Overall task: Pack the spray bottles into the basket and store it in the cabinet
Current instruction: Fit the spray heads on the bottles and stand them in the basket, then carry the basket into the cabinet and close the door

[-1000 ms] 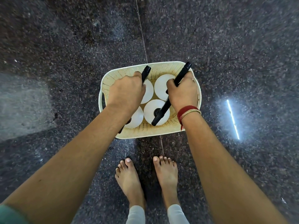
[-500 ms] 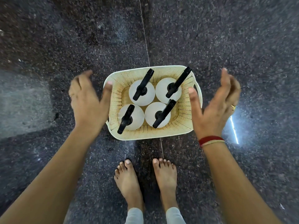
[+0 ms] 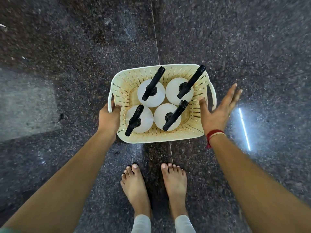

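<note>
A cream perforated basket (image 3: pixel 185 137) stands on the dark floor in front of my bare feet. Several white spray bottles (image 3: pixel 150 96) with black nozzles stand upright inside it, packed side by side. My left hand (image 3: pixel 109 119) grips the basket's left rim by the handle slot, thumb inside the wall. My right hand (image 3: pixel 218 110) is spread open at the right side, its thumb at the rim and the fingers fanned out beside the right handle (image 3: pixel 212 94).
Dark speckled stone floor (image 3: pixel 235 39) all around, with a thin joint line running under the basket. A paler patch lies at the left and a bright light reflection (image 3: pixel 244 128) at the right. My feet (image 3: pixel 154 187) stand just behind the basket.
Both hands let go of the bottle nozzles and swung out to the sides. Now my left hand has closed on the left rim and my right hand has come in to the right rim.
</note>
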